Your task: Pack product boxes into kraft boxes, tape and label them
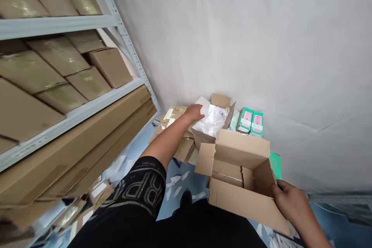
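Observation:
My right hand (290, 197) grips the right wall of an open, empty cardboard box (241, 186) held above the floor. My left hand (194, 112) reaches forward to a second open carton (221, 102) by the wall. Its fingers rest on the white plastic bags (213, 121) heaped inside that carton. Whether the fingers pinch a bag is hard to tell.
Metal shelving (72, 116) loaded with brown cartons fills the left. Flattened cardboard (174, 114) lies by the carton. Green and pink product boxes (252, 121) stand against the white wall. Paper scraps (176, 186) litter the blue floor.

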`<state>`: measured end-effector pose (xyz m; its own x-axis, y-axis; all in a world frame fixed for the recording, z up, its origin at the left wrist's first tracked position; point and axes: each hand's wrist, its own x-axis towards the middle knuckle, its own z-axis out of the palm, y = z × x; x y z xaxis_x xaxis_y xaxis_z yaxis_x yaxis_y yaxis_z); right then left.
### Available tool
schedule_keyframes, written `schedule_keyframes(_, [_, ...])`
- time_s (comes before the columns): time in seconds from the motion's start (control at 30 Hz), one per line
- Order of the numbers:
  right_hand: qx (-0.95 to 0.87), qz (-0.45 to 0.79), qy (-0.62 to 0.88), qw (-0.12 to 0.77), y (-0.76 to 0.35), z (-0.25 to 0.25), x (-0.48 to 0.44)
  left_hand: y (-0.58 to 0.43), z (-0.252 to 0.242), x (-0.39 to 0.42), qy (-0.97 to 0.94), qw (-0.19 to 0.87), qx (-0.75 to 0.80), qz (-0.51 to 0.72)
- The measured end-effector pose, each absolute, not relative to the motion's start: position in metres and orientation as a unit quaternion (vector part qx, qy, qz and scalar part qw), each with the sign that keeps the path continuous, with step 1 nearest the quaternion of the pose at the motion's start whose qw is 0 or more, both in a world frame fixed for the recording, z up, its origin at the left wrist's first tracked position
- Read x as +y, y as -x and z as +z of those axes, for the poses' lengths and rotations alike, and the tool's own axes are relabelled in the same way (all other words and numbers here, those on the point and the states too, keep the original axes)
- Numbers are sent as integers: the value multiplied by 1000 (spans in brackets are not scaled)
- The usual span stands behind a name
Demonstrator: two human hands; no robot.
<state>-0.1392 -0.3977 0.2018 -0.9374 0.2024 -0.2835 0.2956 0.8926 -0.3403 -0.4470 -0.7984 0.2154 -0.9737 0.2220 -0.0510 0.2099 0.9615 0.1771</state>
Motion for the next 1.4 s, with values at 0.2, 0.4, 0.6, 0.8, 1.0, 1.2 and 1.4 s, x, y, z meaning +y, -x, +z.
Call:
schedule_keyframes(0.2, [952, -180, -227, 100, 115, 204, -443, 499, 185, -781, -174, 140, 972, 70])
schedule_keyframes(0.4, [942, -153, -287, 84, 103, 210, -490, 508, 196, -796, -236, 84, 957, 146])
schedule_keyframes(0.6, [938, -127, -310, 87, 105, 221, -513, 463, 265, -831, -291, -100, 861, 405])
schedule_keyframes(0.8, [936, -120, -322, 74, 109, 231, -530, 358, 308, -824, -515, 53, 766, 381])
schedule_keyframes(1.0, [950, -118, -286, 42, 106, 237, -554, 301, 256, -756, -656, 277, 682, 169])
schedule_keyframes(1.2, [954, -92, -286, 5, 100, 239, -577, 287, 227, -715, -661, 364, 656, -11])
schedule_keyframes(1.4, [921, -151, -359, -10, 66, 234, -548, 268, 258, -693, -730, 280, 622, 50])
